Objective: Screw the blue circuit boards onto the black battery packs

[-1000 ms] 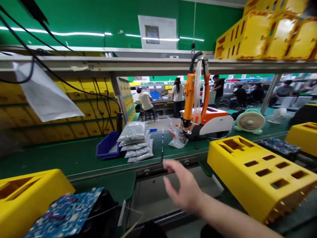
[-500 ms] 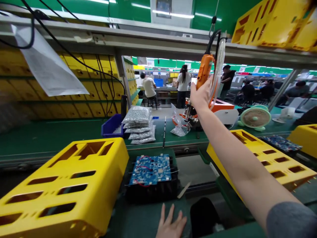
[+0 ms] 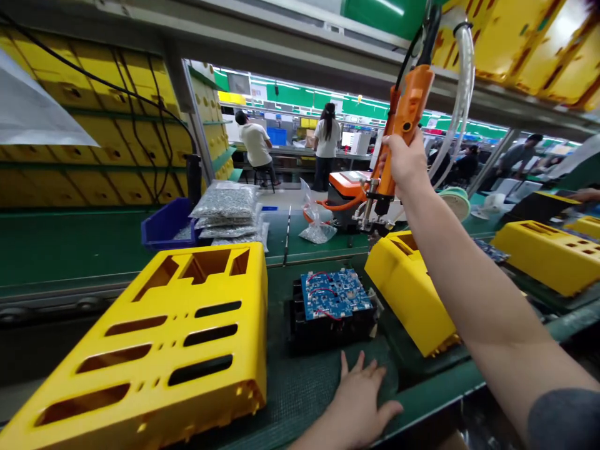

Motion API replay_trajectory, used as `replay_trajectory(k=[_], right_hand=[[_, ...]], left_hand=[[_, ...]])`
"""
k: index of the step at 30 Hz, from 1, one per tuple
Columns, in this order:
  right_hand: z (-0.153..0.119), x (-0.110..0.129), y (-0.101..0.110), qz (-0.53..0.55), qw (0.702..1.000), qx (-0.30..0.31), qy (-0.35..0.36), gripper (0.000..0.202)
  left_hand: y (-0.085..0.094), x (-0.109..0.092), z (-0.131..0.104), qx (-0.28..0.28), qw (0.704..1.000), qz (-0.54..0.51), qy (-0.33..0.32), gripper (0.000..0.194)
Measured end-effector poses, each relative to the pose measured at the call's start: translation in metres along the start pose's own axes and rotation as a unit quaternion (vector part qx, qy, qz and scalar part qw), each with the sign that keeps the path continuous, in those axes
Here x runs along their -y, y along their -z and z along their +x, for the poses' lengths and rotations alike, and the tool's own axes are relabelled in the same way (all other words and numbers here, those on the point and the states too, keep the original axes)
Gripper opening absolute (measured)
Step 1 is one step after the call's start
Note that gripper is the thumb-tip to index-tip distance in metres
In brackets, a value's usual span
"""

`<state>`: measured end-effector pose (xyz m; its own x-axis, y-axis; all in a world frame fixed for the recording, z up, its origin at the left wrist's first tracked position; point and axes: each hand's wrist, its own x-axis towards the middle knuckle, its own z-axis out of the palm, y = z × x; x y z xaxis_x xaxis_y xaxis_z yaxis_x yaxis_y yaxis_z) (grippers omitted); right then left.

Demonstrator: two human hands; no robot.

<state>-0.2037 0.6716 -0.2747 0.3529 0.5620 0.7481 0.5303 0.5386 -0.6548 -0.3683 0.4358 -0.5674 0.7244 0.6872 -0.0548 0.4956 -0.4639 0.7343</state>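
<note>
My right hand (image 3: 407,164) is wrapped round an orange electric screwdriver (image 3: 412,94), held up in front of me with a cable and clear tubes at its top. Its lower end hangs above the bench, near a yellow plastic casing. My left hand (image 3: 357,397) lies with spread fingers on the green textured tray (image 3: 285,397), holding nothing. Just beyond its fingertips sits a blue circuit board (image 3: 335,294) with red wires, mounted on a black base (image 3: 319,334). A big yellow slotted casing (image 3: 178,325) stands left of the board.
Another yellow casing (image 3: 407,294) stands to the right. Behind are stacked bags of small metal parts (image 3: 227,203), a blue bin (image 3: 162,228), a loose clear bag (image 3: 319,231) and an orange-topped machine (image 3: 347,184). Overhead runs a metal shelf (image 3: 281,47); other people work farther back.
The screwdriver in my right hand has come closer and lower. The board, its tray and the yellow casings have shifted rightward in view, my left hand with them. The camera view has turned.
</note>
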Motion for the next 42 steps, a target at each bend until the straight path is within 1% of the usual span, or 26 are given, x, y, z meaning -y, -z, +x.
replay_trajectory(k=[1, 2, 3, 4, 5, 6, 7, 8, 9, 11, 14, 16, 18, 21, 23, 26, 28, 30, 35, 39, 42], right_hand=[[-0.002, 0.003, 0.004, 0.018, 0.999, -0.010, -0.031, 0.029], [-0.005, 0.006, 0.008, 0.042, 0.997, -0.018, -0.065, 0.026], [-0.008, 0.010, 0.012, 0.062, 0.994, -0.021, -0.089, 0.023], [-0.011, 0.013, 0.015, 0.076, 0.992, -0.015, -0.098, 0.021], [-0.015, 0.016, 0.019, 0.089, 0.991, -0.005, -0.101, 0.020], [-0.019, 0.019, 0.022, 0.103, 0.989, 0.008, -0.102, 0.020], [-0.023, 0.021, 0.025, 0.118, 0.987, 0.024, -0.103, 0.019], [-0.027, 0.023, 0.027, 0.130, 0.985, 0.038, -0.102, 0.018], [-0.031, 0.024, 0.030, 0.141, 0.984, 0.047, -0.100, 0.017], [-0.036, 0.026, 0.034, 0.158, 0.981, 0.052, -0.099, 0.016], [-0.040, 0.026, 0.038, 0.178, 0.977, 0.049, -0.106, 0.017], [-0.041, 0.025, 0.040, 0.183, 0.976, 0.051, -0.103, 0.018], [-0.042, 0.023, 0.041, 0.186, 0.976, 0.060, -0.101, 0.019], [-0.047, 0.024, 0.044, 0.195, 0.970, 0.076, -0.121, 0.018], [-0.051, 0.026, 0.046, 0.202, 0.967, 0.083, -0.132, 0.019], [-0.056, 0.031, 0.051, 0.208, 0.962, 0.089, -0.151, 0.022], [-0.058, 0.034, 0.054, 0.209, 0.959, 0.097, -0.167, 0.026], [-0.059, 0.035, 0.057, 0.212, 0.957, 0.104, -0.170, 0.028], [-0.066, 0.032, 0.056, 0.230, 0.956, 0.105, -0.150, 0.024], [-0.077, 0.025, 0.045, 0.253, 0.952, 0.100, -0.138, 0.028], [-0.083, 0.020, 0.035, 0.266, 0.949, 0.102, -0.131, 0.028]], left_hand=[[0.001, 0.000, -0.001, -0.042, 0.999, -0.001, -0.005, 0.047], [0.003, 0.002, -0.004, -0.099, 0.995, 0.006, -0.016, 0.036], [0.006, 0.004, -0.008, -0.173, 0.984, 0.024, -0.032, 0.028], [0.011, 0.008, -0.012, -0.255, 0.964, 0.053, -0.051, 0.023], [0.018, 0.012, -0.017, -0.336, 0.935, 0.091, -0.067, 0.021], [0.024, 0.016, -0.022, -0.400, 0.904, 0.130, -0.074, 0.024], [0.031, 0.021, -0.027, -0.440, 0.880, 0.163, -0.074, 0.029], [0.038, 0.024, -0.031, -0.461, 0.864, 0.190, -0.068, 0.034], [0.043, 0.027, -0.036, -0.466, 0.858, 0.209, -0.057, 0.037], [0.050, 0.030, -0.044, -0.458, 0.861, 0.220, -0.018, 0.038], [0.050, 0.026, -0.052, -0.450, 0.872, 0.186, 0.051, 0.043], [0.047, 0.024, -0.052, -0.447, 0.876, 0.164, 0.077, 0.050], [0.046, 0.024, -0.046, -0.452, 0.874, 0.152, 0.093, 0.060], [0.049, 0.033, -0.027, -0.479, 0.863, 0.117, 0.106, 0.070], [0.054, 0.041, -0.012, -0.489, 0.860, 0.075, 0.121, 0.068], [0.060, 0.049, 0.004, -0.485, 0.862, -0.017, 0.149, 0.057], [0.061, 0.052, 0.008, -0.477, 0.861, -0.076, 0.160, 0.054], [0.061, 0.052, 0.008, -0.480, 0.855, -0.110, 0.165, 0.054], [0.062, 0.059, 0.011, -0.524, 0.824, -0.135, 0.168, 0.057], [0.068, 0.068, 0.022, -0.545, 0.809, -0.137, 0.173, 0.060], [0.070, 0.068, 0.028, -0.551, 0.803, -0.127, 0.186, 0.061]])
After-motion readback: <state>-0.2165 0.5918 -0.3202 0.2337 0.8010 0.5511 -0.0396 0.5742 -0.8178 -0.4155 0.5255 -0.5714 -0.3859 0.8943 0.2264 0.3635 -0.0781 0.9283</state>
